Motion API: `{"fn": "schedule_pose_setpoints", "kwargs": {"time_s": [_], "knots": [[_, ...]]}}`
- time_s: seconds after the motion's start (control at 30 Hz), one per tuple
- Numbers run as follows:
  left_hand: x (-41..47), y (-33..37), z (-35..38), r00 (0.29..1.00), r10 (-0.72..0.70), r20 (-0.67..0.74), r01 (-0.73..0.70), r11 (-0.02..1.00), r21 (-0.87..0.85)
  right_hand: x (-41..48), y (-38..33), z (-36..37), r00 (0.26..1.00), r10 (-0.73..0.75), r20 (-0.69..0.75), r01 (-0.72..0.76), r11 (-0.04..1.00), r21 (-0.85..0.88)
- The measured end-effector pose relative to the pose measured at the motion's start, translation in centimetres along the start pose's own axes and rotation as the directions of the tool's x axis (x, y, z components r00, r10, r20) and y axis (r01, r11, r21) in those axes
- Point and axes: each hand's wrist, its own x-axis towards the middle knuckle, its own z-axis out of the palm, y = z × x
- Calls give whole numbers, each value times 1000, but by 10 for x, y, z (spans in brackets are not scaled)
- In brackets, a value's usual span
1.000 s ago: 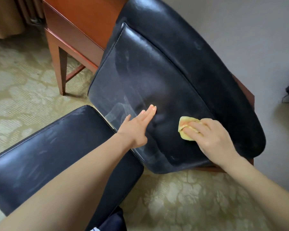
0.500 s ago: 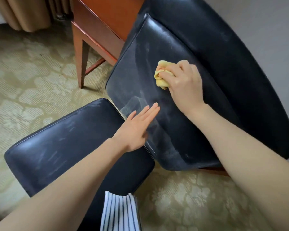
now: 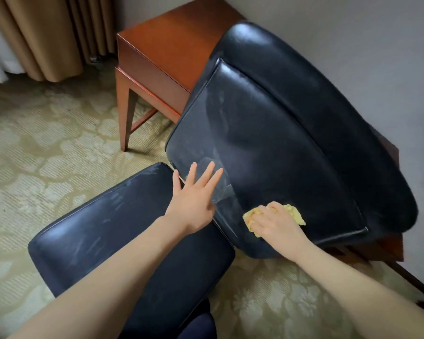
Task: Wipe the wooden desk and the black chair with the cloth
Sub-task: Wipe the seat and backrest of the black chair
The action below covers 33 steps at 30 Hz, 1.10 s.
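Head view: my right hand (image 3: 277, 225) presses a crumpled yellow cloth (image 3: 294, 213) onto the black leather chair (image 3: 267, 143).
My right fingers curl over the cloth near the lower edge of the chair's big cushion, which shows pale streaks. My left hand (image 3: 194, 199) holds nothing, fingers straight and spread, at the gap between that cushion and the separate black leather pad (image 3: 103, 231). The reddish-brown wooden desk (image 3: 171, 45) stands behind the chair, near the beige curtain (image 3: 42, 33).

Place: looking like a hotel room or bedroom
Floor: a patterned beige carpet (image 3: 47, 167) is covering it
Window side: tan curtains (image 3: 47, 37) are hanging down
Furniture: a wooden desk (image 3: 162, 57) and black chair (image 3: 279, 143) are standing by a grey wall (image 3: 353, 33)
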Motion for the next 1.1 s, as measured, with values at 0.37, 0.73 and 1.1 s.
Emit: {"fn": "schedule_pose_setpoints", "kwargs": {"time_s": [0.37,0.73,1.1], "knots": [[53,79,19,999,45,-24,-46,999,-2,-128,73,14,906,94,-413,-80,995,52],[40,84,17,992,75,101,-79,996,37,-88,141,-63,578,572,-582,-480,815,324],[-1,54,-2,998,61,15,-62,997,47,36,116,-91,553,671,-493,-456,739,496]]}}
